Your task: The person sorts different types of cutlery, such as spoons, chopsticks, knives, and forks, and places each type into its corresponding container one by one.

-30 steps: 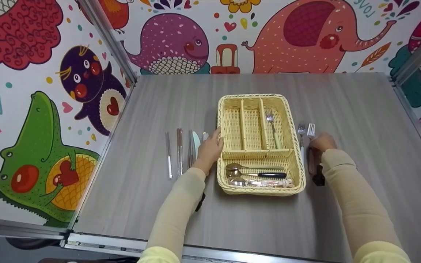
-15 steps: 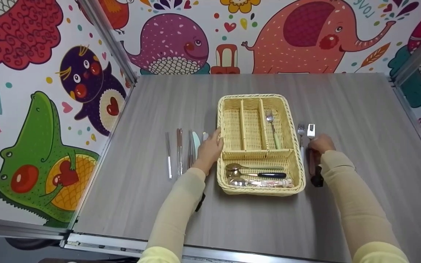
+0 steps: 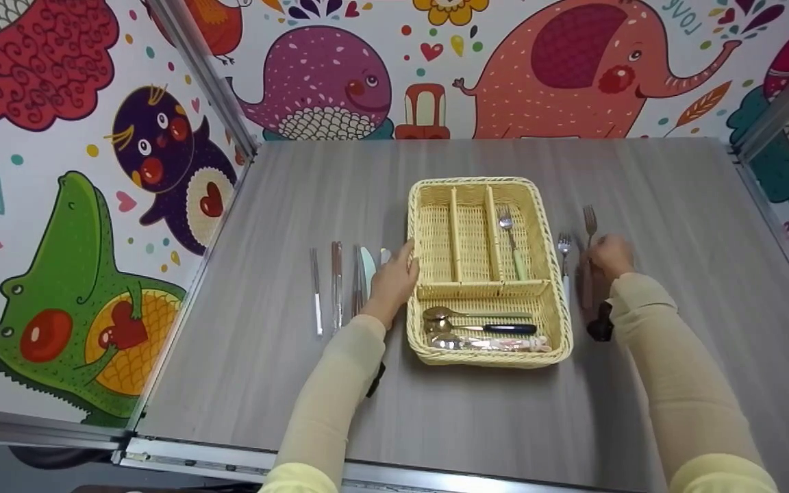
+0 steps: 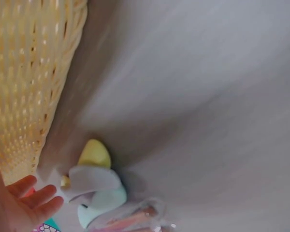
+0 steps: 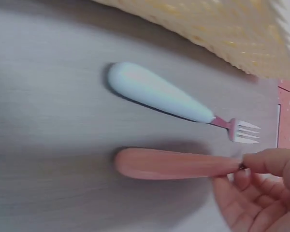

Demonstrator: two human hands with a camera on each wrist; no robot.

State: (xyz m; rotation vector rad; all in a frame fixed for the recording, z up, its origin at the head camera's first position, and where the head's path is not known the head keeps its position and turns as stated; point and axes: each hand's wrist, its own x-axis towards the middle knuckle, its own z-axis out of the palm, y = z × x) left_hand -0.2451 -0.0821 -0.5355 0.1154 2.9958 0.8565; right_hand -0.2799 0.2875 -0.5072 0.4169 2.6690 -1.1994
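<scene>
Right hand (image 3: 610,255) pinches a pink-handled fork (image 5: 176,164), smooth and tapered, near the table's (image 3: 340,178) right edge; best lifted level and clear of the rim. Beside it lies a white-handled fork (image 5: 159,94). Left hand (image 3: 394,281), fingers relaxed, rests against the woven wicker basket (image 3: 483,359).

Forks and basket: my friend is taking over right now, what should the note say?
Right hand pinches the pink-handled fork near its neck, tines up, handle end near the grey table.
Left hand rests against the yellow woven cutlery basket.
Done: green-handled fork in the basket's right slot, spoons in its front section.
Left: the pink fork, the white-handled fork beside the basket, and the knives and chopsticks on the left.
</scene>
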